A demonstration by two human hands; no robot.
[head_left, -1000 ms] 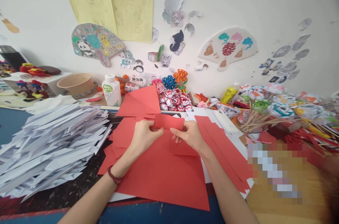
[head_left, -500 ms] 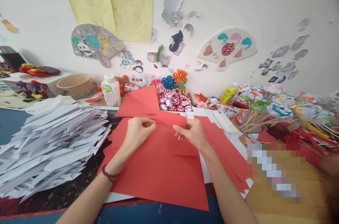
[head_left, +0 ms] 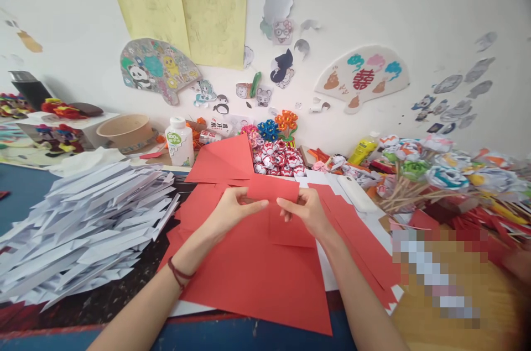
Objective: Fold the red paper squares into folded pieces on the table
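Between my two hands a small piece of red paper (head_left: 272, 187) is held up over the large red sheets. My left hand (head_left: 235, 208), with a dark red bracelet on its wrist, grips the piece's left side between thumb and fingers. On the right side, my right hand (head_left: 306, 210) pinches it, thumb in front and fingers behind. Beneath them a large red paper sheet (head_left: 257, 279) lies on the table, and a smaller red rectangle (head_left: 292, 229) rests on it below my right hand.
To the left is a big heap of folded white paper strips (head_left: 112, 218). Behind stand a white bottle (head_left: 179, 143), a round tan container (head_left: 126, 131) and red-white paper flowers (head_left: 279, 158). More red sheets (head_left: 352, 229) and stemmed flowers (head_left: 415, 168) lie right. Someone's blurred hand (head_left: 516, 262) shows far right.
My left hand has opened its pinch slightly and now takes the left side of the small red piece. The view has shifted a little, so everything sits slightly further right.
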